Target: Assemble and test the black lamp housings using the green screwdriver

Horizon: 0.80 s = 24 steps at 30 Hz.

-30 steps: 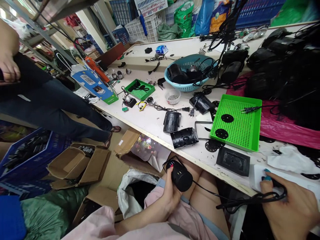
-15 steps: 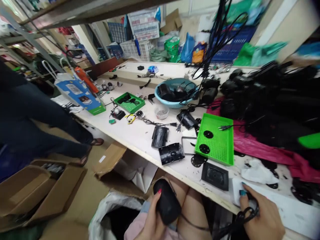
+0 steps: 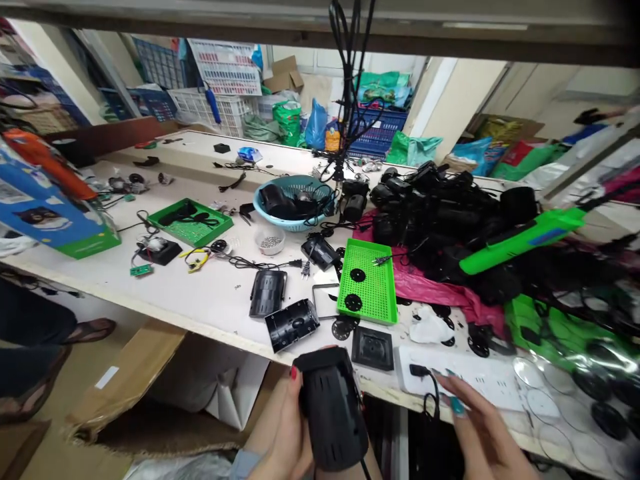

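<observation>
My left hand (image 3: 287, 433) is wrapped round a black plastic device housing (image 3: 334, 413) with vent slots, held up at the front edge of the bench. A black cord runs from its lower end. Beside the white power strip (image 3: 465, 380), my right hand (image 3: 485, 427) has thumb and fingers apart with nothing between them. A black plug (image 3: 419, 370) sits at the strip's left end, its cord hanging over the bench edge, just left of my right fingertips. Behind the housing lie an open black half-shell (image 3: 293, 325) and a black square part (image 3: 373, 348).
A green perforated tray (image 3: 370, 267) holds black discs. Behind it are a blue basket (image 3: 295, 223) of black parts and a bowl of screws (image 3: 270, 243). Black devices (image 3: 450, 207) are heaped at right under a green bat-shaped object (image 3: 525, 243). Below the bench stands a cardboard box (image 3: 135, 373).
The view has swung right. The housing is now higher and nearer the bench edge. The cord that was in my right hand is released, and its plug is at the power strip.
</observation>
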Each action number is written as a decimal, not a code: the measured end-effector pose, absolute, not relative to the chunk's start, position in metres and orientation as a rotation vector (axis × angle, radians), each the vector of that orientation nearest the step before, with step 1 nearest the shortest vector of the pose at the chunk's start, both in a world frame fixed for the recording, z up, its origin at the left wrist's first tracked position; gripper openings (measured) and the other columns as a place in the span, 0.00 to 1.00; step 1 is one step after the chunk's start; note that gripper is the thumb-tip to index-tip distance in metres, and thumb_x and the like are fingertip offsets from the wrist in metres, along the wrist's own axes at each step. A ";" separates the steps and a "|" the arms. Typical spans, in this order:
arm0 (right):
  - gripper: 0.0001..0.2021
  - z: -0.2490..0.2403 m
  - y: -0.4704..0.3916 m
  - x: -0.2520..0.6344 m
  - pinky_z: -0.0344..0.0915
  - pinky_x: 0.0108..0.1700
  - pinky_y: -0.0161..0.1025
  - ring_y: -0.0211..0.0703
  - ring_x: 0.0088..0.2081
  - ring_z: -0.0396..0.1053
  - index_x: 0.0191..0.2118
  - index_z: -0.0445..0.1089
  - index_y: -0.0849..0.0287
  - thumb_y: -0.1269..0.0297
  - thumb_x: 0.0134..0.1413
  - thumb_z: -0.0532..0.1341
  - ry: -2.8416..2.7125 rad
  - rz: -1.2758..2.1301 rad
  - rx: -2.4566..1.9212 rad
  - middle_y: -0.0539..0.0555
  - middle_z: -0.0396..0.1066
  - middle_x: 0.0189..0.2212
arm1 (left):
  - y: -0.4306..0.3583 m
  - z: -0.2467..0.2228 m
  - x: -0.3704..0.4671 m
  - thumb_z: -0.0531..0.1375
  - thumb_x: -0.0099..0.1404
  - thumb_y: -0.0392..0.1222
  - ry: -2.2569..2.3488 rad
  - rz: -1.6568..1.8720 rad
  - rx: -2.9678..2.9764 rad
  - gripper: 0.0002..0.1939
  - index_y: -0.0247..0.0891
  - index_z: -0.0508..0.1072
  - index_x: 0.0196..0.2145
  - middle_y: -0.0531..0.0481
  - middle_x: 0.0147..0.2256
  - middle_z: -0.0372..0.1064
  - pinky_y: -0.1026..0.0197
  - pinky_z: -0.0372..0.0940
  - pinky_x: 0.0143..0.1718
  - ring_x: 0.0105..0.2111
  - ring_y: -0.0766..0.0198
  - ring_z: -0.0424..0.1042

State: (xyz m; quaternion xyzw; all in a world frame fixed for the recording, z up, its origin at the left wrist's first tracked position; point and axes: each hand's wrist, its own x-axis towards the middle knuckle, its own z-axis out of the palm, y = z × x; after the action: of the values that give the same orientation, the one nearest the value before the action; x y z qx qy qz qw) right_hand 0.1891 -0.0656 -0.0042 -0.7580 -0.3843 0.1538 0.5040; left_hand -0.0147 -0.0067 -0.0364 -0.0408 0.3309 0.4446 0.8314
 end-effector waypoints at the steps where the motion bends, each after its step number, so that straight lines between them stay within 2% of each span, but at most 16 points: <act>1: 0.18 0.002 -0.064 0.175 0.72 0.48 0.45 0.58 0.52 0.72 0.51 0.73 0.56 0.52 0.62 0.58 -0.957 0.461 -1.766 0.56 0.76 0.48 | -0.001 -0.029 -0.009 0.65 0.54 0.64 0.727 0.915 -0.071 0.38 0.31 0.75 0.52 0.33 0.42 0.79 0.43 0.71 0.48 0.41 0.40 0.79; 3: 0.19 0.004 -0.059 0.146 0.71 0.51 0.45 0.56 0.55 0.70 0.52 0.72 0.55 0.52 0.64 0.55 -1.011 0.638 -1.622 0.57 0.73 0.53 | 0.007 -0.014 0.001 0.60 0.60 0.64 0.801 0.869 -0.053 0.34 0.26 0.77 0.47 0.33 0.37 0.80 0.47 0.72 0.45 0.38 0.44 0.79; 5: 0.21 -0.001 -0.054 0.122 0.68 0.56 0.45 0.53 0.59 0.66 0.58 0.68 0.52 0.51 0.65 0.53 -1.006 0.758 -1.560 0.56 0.68 0.59 | 0.012 -0.003 0.008 0.57 0.64 0.61 0.884 0.856 -0.038 0.31 0.27 0.78 0.45 0.36 0.35 0.80 0.50 0.72 0.46 0.38 0.47 0.80; 9: 0.27 -0.014 -0.051 0.099 0.52 0.68 0.51 0.52 0.67 0.53 0.66 0.57 0.48 0.48 0.65 0.53 -0.972 0.874 -1.650 0.52 0.57 0.66 | 0.015 0.008 0.013 0.60 0.64 0.57 1.026 0.898 0.005 0.25 0.32 0.78 0.47 0.42 0.36 0.81 0.54 0.72 0.48 0.39 0.52 0.80; 12: 0.27 -0.020 -0.053 0.104 0.45 0.70 0.52 0.50 0.69 0.49 0.67 0.56 0.46 0.48 0.65 0.53 -0.987 0.985 -1.664 0.50 0.54 0.67 | 0.016 0.007 0.013 0.59 0.65 0.58 1.068 0.895 0.022 0.25 0.33 0.78 0.48 0.42 0.38 0.81 0.55 0.71 0.49 0.40 0.53 0.80; 15: 0.26 -0.024 -0.057 0.121 0.53 0.67 0.48 0.49 0.67 0.54 0.66 0.56 0.45 0.50 0.65 0.54 -1.072 1.078 -1.603 0.50 0.56 0.67 | 0.015 0.003 0.012 0.58 0.66 0.59 1.068 0.847 0.017 0.26 0.34 0.77 0.48 0.41 0.39 0.81 0.54 0.71 0.50 0.42 0.53 0.79; 18: 0.22 -0.024 -0.062 0.148 0.63 0.61 0.43 0.48 0.61 0.64 0.62 0.64 0.47 0.52 0.65 0.55 -1.102 1.027 -1.537 0.53 0.64 0.62 | 0.014 -0.002 0.009 0.57 0.67 0.58 1.078 0.819 0.019 0.26 0.34 0.77 0.49 0.40 0.41 0.80 0.52 0.70 0.51 0.44 0.52 0.79; 21: 0.17 -0.020 -0.065 0.185 0.67 0.57 0.45 0.48 0.54 0.70 0.53 0.71 0.51 0.52 0.64 0.55 -0.960 0.764 -1.655 0.55 0.72 0.53 | 0.009 -0.008 0.001 0.59 0.67 0.47 1.088 0.839 0.054 0.19 0.34 0.75 0.51 0.40 0.43 0.80 0.50 0.70 0.53 0.45 0.51 0.78; 24: 0.17 -0.019 -0.055 0.226 0.66 0.57 0.47 0.48 0.52 0.71 0.50 0.71 0.53 0.51 0.63 0.54 -0.961 0.574 -1.825 0.55 0.74 0.49 | 0.000 -0.016 -0.011 0.64 0.61 0.40 1.120 0.875 0.125 0.21 0.38 0.74 0.52 0.44 0.43 0.80 0.51 0.70 0.53 0.46 0.51 0.78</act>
State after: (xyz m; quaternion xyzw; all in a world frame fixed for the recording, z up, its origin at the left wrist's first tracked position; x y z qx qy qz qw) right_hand 0.2257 -0.0554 -0.0194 -0.7478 -0.3939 0.2352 0.4799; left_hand -0.0109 -0.0002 -0.0163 0.0571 0.5135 0.4014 0.7562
